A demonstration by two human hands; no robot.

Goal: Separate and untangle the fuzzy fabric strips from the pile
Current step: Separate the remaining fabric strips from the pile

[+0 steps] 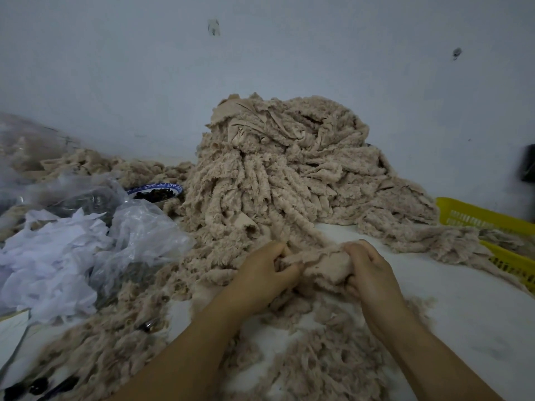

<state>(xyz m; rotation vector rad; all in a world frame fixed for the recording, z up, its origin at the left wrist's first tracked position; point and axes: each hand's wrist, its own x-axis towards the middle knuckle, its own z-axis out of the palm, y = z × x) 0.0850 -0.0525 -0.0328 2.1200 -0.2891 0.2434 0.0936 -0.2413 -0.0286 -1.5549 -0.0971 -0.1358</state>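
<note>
**Both hands closed on one fuzzy strip at the foot of the pile**

Left hand (260, 273) curled shut, fingers folded in around the near end of a beige fuzzy strip (317, 266). Right hand (366, 273) likewise clenched, gripping the same strip from the other side, knuckles up. Hands close together, strip bunched between them, smooth backing partly showing. Both forearms bare, reaching in from the lower edge.

From the grip, strip running up and back into the big pile (289, 169) of the same beige fuzzy strips, heaped against the pale wall (318, 47). Many strips hanging down the front of the heap in a fan toward the hands. More loose strips (312, 366) spread on the white table (463, 314) below and beside the wrists, and a trail of them off to the left.

Further left, crumpled clear plastic bags (139, 235) and a heap of white fabric scraps (49, 261). Behind those, a blue-patterned bowl (156, 192) with dark small pieces inside, just beside the pile. At the right edge, yellow slotted baskets (474, 217), partly covered by trailing strips. Dark round items at the lower left corner, too blurred to tell.
</note>
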